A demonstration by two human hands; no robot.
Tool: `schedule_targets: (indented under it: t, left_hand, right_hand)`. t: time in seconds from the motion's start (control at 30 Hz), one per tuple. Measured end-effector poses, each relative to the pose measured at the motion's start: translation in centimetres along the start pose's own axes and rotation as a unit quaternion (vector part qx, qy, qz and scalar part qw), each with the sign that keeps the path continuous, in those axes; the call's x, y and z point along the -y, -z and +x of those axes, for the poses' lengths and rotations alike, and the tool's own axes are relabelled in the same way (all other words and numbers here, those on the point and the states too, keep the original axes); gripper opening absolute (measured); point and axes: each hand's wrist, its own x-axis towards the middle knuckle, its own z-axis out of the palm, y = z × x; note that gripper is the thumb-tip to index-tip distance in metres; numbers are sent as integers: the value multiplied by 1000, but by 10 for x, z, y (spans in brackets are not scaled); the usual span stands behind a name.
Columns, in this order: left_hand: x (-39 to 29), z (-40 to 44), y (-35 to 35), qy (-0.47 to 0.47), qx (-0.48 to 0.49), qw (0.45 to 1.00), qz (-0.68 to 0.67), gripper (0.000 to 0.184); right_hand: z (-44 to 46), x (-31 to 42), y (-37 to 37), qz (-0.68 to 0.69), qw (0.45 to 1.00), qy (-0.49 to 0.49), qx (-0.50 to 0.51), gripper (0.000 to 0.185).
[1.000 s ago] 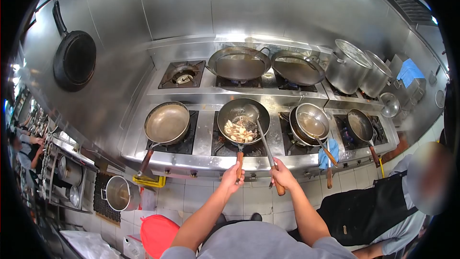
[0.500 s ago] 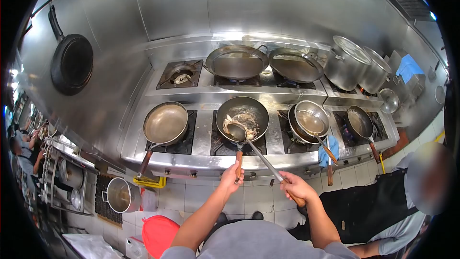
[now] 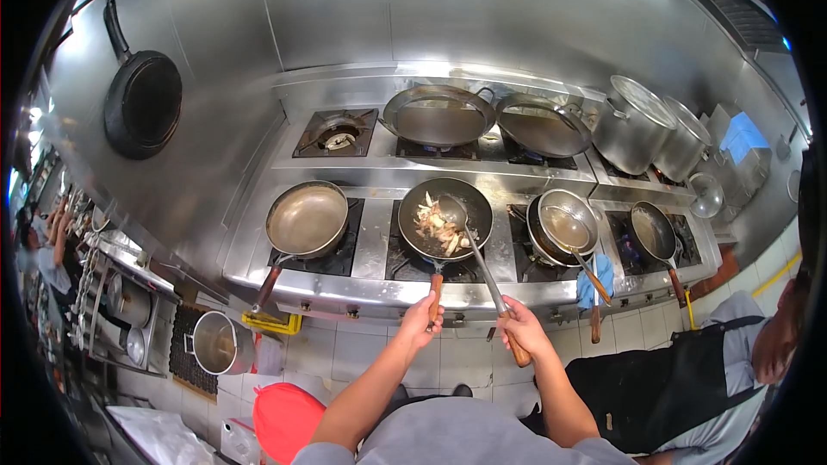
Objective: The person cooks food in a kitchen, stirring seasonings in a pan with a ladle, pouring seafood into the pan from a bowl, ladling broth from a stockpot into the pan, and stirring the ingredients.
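The left grip [image 3: 420,325] is closed around the wooden handle [image 3: 436,291] of a dark pan [image 3: 480,217], so the pan lies straight ahead of it, at the handle's far end. The pan is over the middle-left burner of the stove's [image 3: 372,232] front row; whether it rests on the grate or is slightly raised, I cannot tell. The right grip [image 3: 524,327] is wrapped around the wooden end of a ladle [image 3: 488,275], with some wood showing below the fingers. The pan lies ahead and to the left of this grip, which is apart from it; the ladle's shaft slants across the gap over the pan's rim.

The ladle's bowl is inside the pan, towards the far side, just beside the food [image 3: 438,226]. These pale, brown-edged pieces form a heap from the middle towards the near right wall.

A wider pan [image 3: 306,217] stands to the left, and a strainer [image 3: 568,215] sits over another pan to the right, near a blue cloth [image 3: 594,282]. The two grips are apart.
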Motion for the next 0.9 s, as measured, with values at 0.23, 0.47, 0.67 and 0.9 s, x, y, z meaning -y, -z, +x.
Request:
schedule_targets:
  t: [0.23, 0.47, 0.67, 0.9]
  left_hand:
    - [0, -1, -1, 0, -1, 1000, 6, 26]
    - [-4, -6, 0, -8, -8, 1000, 17, 27]
    - [-5, -9, -3, -9, -13, 999, 27, 27]
    - [-4, -6, -3, 0, -11, 1000, 25, 26]
  right_hand:
    - [63, -4, -10, -105, 992, 20, -65, 69]
    - [39, 22, -9, -52, 996, -28, 73, 72]
    - [-36, 35, 11, -74, 990, -65, 102, 68]
    - [-18, 8, -4, -254, 963, 36, -81, 67]
